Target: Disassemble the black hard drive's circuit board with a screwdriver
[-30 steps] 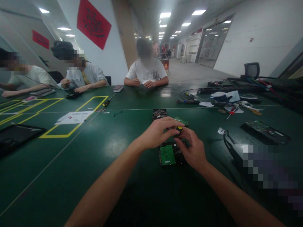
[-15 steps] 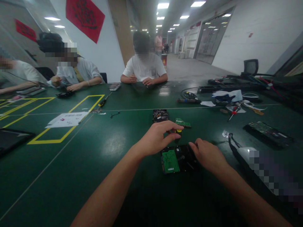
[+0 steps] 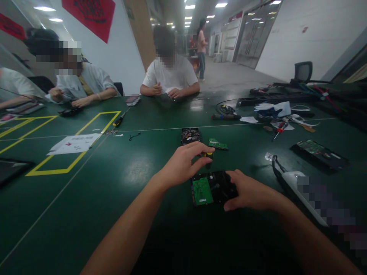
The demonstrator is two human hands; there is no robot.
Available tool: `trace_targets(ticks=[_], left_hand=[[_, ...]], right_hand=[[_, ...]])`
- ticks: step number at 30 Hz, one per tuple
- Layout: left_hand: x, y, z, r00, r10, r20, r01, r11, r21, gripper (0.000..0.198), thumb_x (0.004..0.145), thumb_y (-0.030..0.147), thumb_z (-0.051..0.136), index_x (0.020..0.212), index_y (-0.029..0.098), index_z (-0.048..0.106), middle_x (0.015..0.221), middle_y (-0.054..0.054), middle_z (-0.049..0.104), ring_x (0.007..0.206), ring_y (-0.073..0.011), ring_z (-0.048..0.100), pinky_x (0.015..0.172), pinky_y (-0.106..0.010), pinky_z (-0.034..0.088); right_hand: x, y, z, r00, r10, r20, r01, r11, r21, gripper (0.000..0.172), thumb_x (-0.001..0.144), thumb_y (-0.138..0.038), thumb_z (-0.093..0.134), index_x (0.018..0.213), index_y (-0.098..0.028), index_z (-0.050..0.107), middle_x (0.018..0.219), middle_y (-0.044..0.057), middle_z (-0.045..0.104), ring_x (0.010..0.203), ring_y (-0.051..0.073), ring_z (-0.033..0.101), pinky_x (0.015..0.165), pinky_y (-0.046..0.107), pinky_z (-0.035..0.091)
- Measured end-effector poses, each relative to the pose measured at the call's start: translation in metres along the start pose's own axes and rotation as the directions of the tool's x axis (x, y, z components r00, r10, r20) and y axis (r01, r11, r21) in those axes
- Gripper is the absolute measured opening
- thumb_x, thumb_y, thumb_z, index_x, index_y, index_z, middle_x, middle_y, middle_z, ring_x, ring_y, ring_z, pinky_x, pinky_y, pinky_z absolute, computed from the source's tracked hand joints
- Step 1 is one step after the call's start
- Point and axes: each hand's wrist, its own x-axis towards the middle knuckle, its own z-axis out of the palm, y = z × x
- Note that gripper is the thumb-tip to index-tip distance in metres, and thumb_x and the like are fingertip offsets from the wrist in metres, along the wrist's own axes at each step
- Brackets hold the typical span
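Note:
Between the fingertips and thumb of my left hand [image 3: 185, 162] is a screwdriver [image 3: 209, 155] with a black and yellow handle. It points down over the back edge of a hard drive [image 3: 218, 194]; its tip is hard to make out. The drive lies on the table, black with a green circuit board [image 3: 202, 190] on its left part. My right hand [image 3: 248, 191] grips the drive's right end, thumb at the near edge and fingers at the far side. Behind my left hand lie a second hard drive [image 3: 190, 135] and a loose green circuit board [image 3: 218, 144].
Another drive [image 3: 318, 152] and a grey-white device with a cable [image 3: 304, 194] lie to the right. Farther back are a red screwdriver [image 3: 280, 130], cloths [image 3: 272, 110] and a dark tool [image 3: 226, 117]. Paper [image 3: 73, 143] lies on the left. Several people sit across the green table [image 3: 137, 206].
My right hand has moved from the drive's far right corner to a grip around its right end. The screwdriver stays in my left hand. The camera view has shifted slightly.

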Motion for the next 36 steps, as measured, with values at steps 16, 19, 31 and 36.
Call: trace_targets(ticks=[16,19,31,36], left_hand=[[-0.002,-0.001,-0.001,1.000,-0.006,0.018,0.006,0.999,0.045,0.026,0.099,0.022,0.066,0.124,0.021,0.070,0.118,-0.007,0.075,0.108,-0.0196,0.071,0.095,-0.037,0.058],[-0.002,-0.002,-0.001,0.999,-0.035,0.006,0.035,0.999,0.016,0.027,0.099,0.022,0.065,0.125,0.021,0.070,0.120,-0.007,0.074,0.106,-0.0196,0.071,0.092,-0.036,0.060],[-0.004,-0.005,-0.002,0.998,-0.064,-0.014,0.064,0.998,0.024,0.026,0.098,0.022,0.066,0.124,0.021,0.071,0.119,-0.007,0.074,0.099,-0.0183,0.072,0.090,-0.036,0.061],[-0.004,-0.006,-0.003,0.999,-0.042,-0.006,0.042,0.999,-0.001,0.025,0.098,0.022,0.065,0.123,0.020,0.071,0.118,-0.007,0.075,0.099,-0.0183,0.073,0.090,-0.036,0.062]], right_hand=[[0.018,0.011,-0.005,0.960,0.279,-0.025,-0.280,0.957,-0.071,0.026,0.099,-0.022,0.051,0.120,-0.018,0.067,0.078,0.005,0.073,0.066,0.018,0.069,0.064,0.029,0.048],[0.020,0.005,0.003,0.961,0.249,-0.122,-0.254,0.966,-0.034,0.032,0.103,-0.024,0.042,0.127,-0.016,0.062,0.095,0.011,0.075,0.082,0.021,0.072,0.074,0.031,0.051],[0.008,-0.038,0.060,0.955,0.103,-0.279,-0.105,0.994,0.007,0.122,0.074,-0.084,0.066,0.164,-0.014,0.021,0.163,0.026,0.033,0.154,0.049,0.025,0.119,0.066,0.031],[0.011,-0.055,0.082,0.930,0.160,-0.330,-0.171,0.985,-0.004,0.135,0.068,-0.091,0.063,0.166,-0.012,0.015,0.169,0.027,0.019,0.156,0.050,0.018,0.122,0.064,0.028]])
